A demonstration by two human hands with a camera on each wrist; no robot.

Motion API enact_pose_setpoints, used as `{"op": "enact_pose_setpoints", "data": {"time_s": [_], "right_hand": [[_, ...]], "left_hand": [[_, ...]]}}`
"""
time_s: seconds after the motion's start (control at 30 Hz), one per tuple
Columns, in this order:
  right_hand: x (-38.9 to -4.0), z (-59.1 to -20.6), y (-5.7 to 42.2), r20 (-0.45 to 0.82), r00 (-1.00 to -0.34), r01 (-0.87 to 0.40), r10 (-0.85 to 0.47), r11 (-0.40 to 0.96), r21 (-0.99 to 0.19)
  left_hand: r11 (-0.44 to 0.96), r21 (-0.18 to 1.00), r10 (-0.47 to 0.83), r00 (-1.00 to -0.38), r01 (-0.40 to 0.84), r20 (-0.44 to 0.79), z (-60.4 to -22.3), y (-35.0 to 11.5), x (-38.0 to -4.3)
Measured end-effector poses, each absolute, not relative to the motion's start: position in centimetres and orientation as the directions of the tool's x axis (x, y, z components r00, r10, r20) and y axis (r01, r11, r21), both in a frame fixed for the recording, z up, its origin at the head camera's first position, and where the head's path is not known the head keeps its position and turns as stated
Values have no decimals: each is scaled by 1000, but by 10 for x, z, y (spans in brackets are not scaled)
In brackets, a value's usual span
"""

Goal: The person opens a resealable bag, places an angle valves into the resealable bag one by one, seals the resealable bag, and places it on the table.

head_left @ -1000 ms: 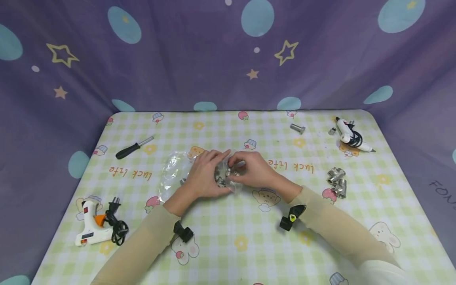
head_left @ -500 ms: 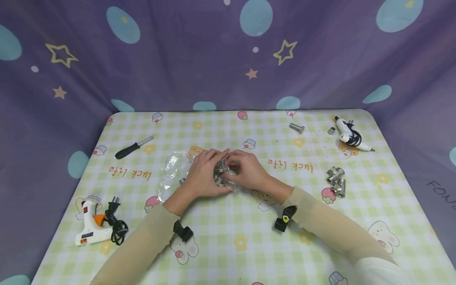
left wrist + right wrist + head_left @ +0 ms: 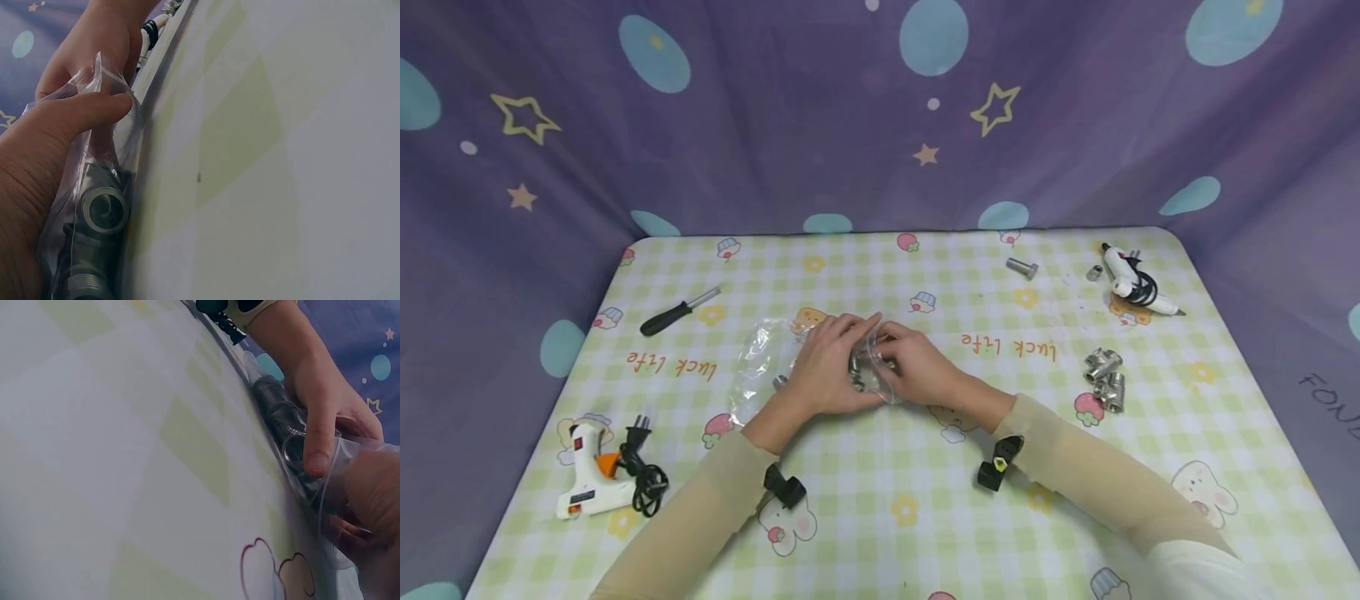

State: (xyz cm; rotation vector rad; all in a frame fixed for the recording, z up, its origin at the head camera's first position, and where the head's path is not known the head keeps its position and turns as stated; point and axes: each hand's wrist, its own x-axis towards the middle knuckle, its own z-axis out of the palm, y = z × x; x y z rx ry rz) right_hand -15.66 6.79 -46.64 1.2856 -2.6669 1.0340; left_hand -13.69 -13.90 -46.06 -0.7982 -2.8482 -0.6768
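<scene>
A clear plastic bag [image 3: 754, 375] of metal pipe fittings [image 3: 105, 210] lies mid-table, its mouth toward the right. My left hand [image 3: 831, 371] grips the bag near its mouth, with the thumb along the near side in the left wrist view. The fingers of my right hand [image 3: 921, 364] reach inside the bag's mouth, close to the fittings. Plastic and knuckles hide those fingertips, so I cannot tell whether they pinch a fitting. Another metal piece [image 3: 780, 382] shows through the bag left of my left hand.
A white glue gun [image 3: 591, 475] lies front left, a black-handled screwdriver [image 3: 677, 312] back left. Toward the back right are a bolt [image 3: 1021, 267], a small metal fitting [image 3: 1093, 272] and a second glue gun [image 3: 1138, 283]. Tee fittings [image 3: 1105, 379] lie to the right.
My right hand has moved left, its fingers going deeper into the bag's mouth. My left hand keeps its grip on the bag. The view has shifted slightly.
</scene>
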Motion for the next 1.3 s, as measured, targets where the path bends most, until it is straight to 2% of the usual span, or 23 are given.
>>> {"op": "enact_pose_setpoints", "data": {"time_s": [0.33, 0.67, 0.9, 1.1, 1.3], "right_hand": [[-161, -463, 77, 213, -609, -684, -764, 370, -629], [-170, -431, 131, 237, -719, -605, -653, 422, -675], [-172, -406, 193, 247, -781, -593, -574, 555, -583], [-162, -394, 239, 222, -842, -531, -491, 689, -493], [-150, -389, 271, 222, -866, -498, -447, 745, -443]], "left_hand": [[755, 396, 466, -852, 523, 238, -465, -141, -139], [775, 390, 461, -867, 497, 189, -462, -140, -139], [782, 391, 456, -873, 485, 172, -461, -140, -139], [782, 393, 457, -873, 485, 168, -460, -139, -139], [781, 391, 457, -873, 486, 173, -460, -139, -139]]}}
